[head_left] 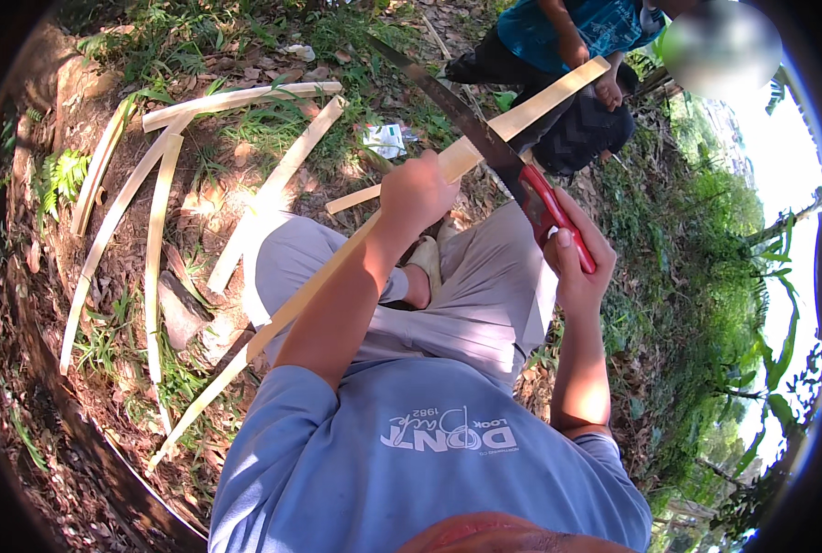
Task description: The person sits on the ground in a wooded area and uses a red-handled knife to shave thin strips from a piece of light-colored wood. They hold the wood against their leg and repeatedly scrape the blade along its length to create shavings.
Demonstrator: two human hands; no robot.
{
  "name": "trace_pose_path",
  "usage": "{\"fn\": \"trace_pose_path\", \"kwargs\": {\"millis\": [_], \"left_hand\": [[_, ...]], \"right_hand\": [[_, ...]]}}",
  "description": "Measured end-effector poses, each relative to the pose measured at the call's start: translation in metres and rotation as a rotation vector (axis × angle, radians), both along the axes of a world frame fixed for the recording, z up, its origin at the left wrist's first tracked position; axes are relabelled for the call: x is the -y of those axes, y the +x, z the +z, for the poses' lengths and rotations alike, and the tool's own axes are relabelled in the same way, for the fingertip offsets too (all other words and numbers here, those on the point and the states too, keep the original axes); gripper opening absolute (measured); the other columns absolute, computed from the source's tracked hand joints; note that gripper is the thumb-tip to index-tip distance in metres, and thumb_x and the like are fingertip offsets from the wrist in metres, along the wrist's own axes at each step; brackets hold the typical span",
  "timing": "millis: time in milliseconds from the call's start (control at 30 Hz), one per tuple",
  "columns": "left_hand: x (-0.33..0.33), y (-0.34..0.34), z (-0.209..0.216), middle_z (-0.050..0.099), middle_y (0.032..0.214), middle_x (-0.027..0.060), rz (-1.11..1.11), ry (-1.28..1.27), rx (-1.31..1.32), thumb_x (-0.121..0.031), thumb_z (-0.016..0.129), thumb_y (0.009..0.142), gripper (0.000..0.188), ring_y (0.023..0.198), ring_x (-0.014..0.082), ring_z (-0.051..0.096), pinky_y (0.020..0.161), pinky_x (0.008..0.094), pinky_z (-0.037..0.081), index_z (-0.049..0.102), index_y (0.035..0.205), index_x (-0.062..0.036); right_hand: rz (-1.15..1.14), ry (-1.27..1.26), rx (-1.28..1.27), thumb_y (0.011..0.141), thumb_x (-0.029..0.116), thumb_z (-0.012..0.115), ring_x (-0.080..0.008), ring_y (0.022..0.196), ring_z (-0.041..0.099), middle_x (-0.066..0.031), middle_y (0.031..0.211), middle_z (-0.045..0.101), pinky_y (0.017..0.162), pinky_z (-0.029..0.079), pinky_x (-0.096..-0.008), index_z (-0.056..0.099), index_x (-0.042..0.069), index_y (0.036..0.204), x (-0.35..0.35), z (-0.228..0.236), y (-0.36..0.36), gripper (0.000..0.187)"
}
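Head view, left hand [418, 194]: fingers are clamping around a wooden strip [544, 101], which is running from lower left to upper right.
Saw [498, 152]: right hand [579, 253] is gripping its red handle right of centre; the blade is crossing the strip beyond the left fingers.
Ground [116, 304]: leaf litter and grass are spreading; loose strips [159, 221] are lying at left.
Co-worker [604, 32]: crouching, upper right.

Saw [500, 155] and long wooden strip [459, 158] cross at upper centre, barring the way to a co-worker [581, 35] at upper right; loose strips [159, 258] obstruct the left; room opens toward greenery [697, 341] at right
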State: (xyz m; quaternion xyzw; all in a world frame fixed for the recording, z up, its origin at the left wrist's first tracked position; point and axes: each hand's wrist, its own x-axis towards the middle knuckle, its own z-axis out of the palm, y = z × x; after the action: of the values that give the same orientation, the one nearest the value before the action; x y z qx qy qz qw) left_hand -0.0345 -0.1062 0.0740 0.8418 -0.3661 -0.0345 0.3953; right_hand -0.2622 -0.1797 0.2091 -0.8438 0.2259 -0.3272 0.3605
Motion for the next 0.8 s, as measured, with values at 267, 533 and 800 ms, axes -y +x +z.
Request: {"fn": "trace_pose_path", "kwargs": {"millis": [267, 533, 800], "left_hand": [[0.008, -0.003, -0.006, 0.075, 0.081, 0.0233, 0.032, -0.009, 0.047, -0.027, 0.083, 0.079, 0.031, 0.079, 0.0447, 0.076, 0.075, 0.0538, 0.062, 0.07, 0.093, -0.0027], [0.008, 0.01, 0.008, 0.078, 0.102, 0.0226, -0.041, 0.186, -0.174, -0.032, 0.081, 0.082, 0.034, 0.101, 0.0434, 0.076, 0.09, 0.0516, 0.061, 0.073, 0.102, -0.0054], [0.015, 0.015, -0.01, 0.079, 0.108, 0.0244, -0.061, 0.266, -0.175, -0.042, 0.074, 0.088, 0.049, 0.106, 0.0444, 0.075, 0.094, 0.0517, 0.059, 0.075, 0.119, -0.0042]], "right_hand": [[0.113, 0.17, -0.047, 0.107, 0.022, 0.07, -0.0117, 0.093, 0.07, -0.0086, 0.11, 0.081, 0.087, 0.055, -0.0291, 0.071, 0.007, 0.145, 0.05, -0.033, 0.063, 0.041], [0.14, 0.16, -0.167, 0.108, 0.015, 0.066, -0.015, 0.096, 0.074, -0.0139, 0.12, 0.081, 0.092, 0.056, -0.0305, 0.068, 0.007, 0.148, 0.048, -0.03, 0.024, 0.041], [0.06, 0.172, -0.253, 0.107, 0.011, 0.065, -0.0054, 0.063, 0.057, -0.0113, 0.095, 0.081, 0.062, 0.046, -0.0226, 0.068, -0.003, 0.145, 0.041, 0.023, -0.094, 0.041]]}}
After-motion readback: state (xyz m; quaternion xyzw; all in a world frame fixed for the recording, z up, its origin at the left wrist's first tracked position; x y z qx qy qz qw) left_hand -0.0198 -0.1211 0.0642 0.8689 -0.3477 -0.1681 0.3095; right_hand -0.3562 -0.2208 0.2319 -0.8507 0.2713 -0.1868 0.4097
